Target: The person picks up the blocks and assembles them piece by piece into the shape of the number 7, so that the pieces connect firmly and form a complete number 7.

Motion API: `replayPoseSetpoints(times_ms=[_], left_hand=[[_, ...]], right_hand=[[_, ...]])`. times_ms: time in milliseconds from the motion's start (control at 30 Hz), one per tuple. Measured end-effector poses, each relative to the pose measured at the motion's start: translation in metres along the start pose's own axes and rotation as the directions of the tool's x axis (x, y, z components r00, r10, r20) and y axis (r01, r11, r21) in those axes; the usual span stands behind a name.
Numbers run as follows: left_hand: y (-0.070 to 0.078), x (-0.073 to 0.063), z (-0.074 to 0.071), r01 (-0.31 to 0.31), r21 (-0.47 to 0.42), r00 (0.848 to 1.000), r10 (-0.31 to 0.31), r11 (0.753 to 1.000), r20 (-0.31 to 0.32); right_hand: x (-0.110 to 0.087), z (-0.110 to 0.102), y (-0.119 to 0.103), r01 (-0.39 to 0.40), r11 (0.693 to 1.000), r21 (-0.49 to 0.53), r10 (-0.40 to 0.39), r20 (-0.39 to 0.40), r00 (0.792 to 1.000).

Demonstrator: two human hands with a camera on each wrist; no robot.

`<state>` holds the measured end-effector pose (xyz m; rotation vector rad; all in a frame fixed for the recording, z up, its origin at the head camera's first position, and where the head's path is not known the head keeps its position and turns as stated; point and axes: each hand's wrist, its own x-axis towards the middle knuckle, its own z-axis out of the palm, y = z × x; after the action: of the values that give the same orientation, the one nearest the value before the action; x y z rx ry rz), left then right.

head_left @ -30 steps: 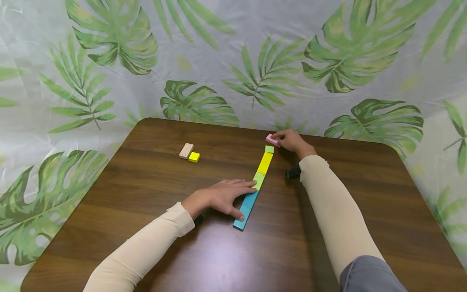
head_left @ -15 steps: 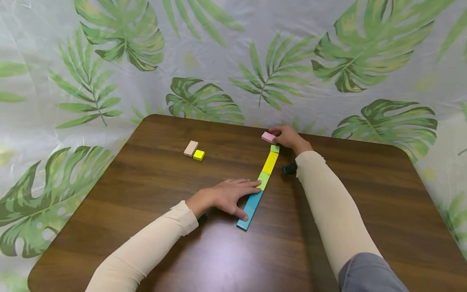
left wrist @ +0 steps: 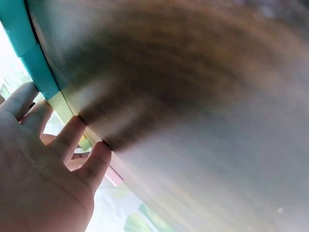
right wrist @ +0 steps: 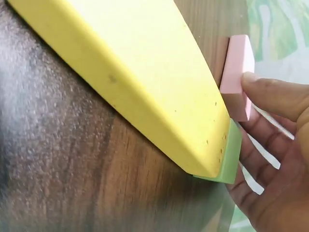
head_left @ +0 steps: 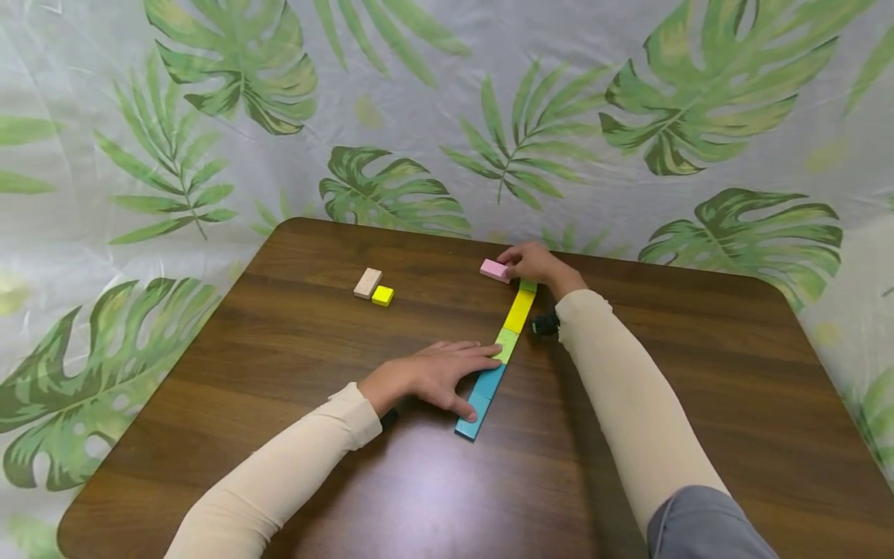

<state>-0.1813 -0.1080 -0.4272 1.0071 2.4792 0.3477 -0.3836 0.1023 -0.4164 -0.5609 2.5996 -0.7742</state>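
A row of flat blocks runs away across the table: two teal blocks [head_left: 490, 380], a light green block [head_left: 507, 338], a long yellow block [head_left: 518, 312] and a small green block [head_left: 528, 286] at the far end. My left hand [head_left: 434, 376] lies with fingers spread along the row, fingertips at the light green block and thumb on the nearer teal one. Beside the far end, my right hand [head_left: 536, 265] pinches a pink block [head_left: 493, 270]. In the right wrist view the thumb presses the pink block's [right wrist: 235, 67] side, close by the green block [right wrist: 232, 152].
A pale wooden block [head_left: 368, 283] and a small yellow block [head_left: 382, 296] sit close together left of the row. Behind the brown table [head_left: 663, 349] hangs a leaf-patterned sheet [head_left: 419, 101], near the right hand.
My right hand has carried the pink block leftward past the far end of the row, now partly covering the small green block. The left hand has stayed on the row; the head view has shifted slightly.
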Motion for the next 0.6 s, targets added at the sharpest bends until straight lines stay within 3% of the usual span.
replayPoseSetpoints(times_ms=[300, 600], left_hand=[[-0.001, 0.0, 0.0, 0.0, -0.01, 1.0, 0.0, 1.0, 0.0], [0.0, -0.001, 0.0, -0.005, -0.023, 1.0, 0.005, 1.0, -0.006]], right_hand=[[-0.006, 0.006, -0.005, 0.01, 1.0, 0.03, -0.01, 0.017, 1.0], [-0.012, 0.007, -0.003, 0.007, 1.0, -0.005, -0.007, 0.037, 0.999]])
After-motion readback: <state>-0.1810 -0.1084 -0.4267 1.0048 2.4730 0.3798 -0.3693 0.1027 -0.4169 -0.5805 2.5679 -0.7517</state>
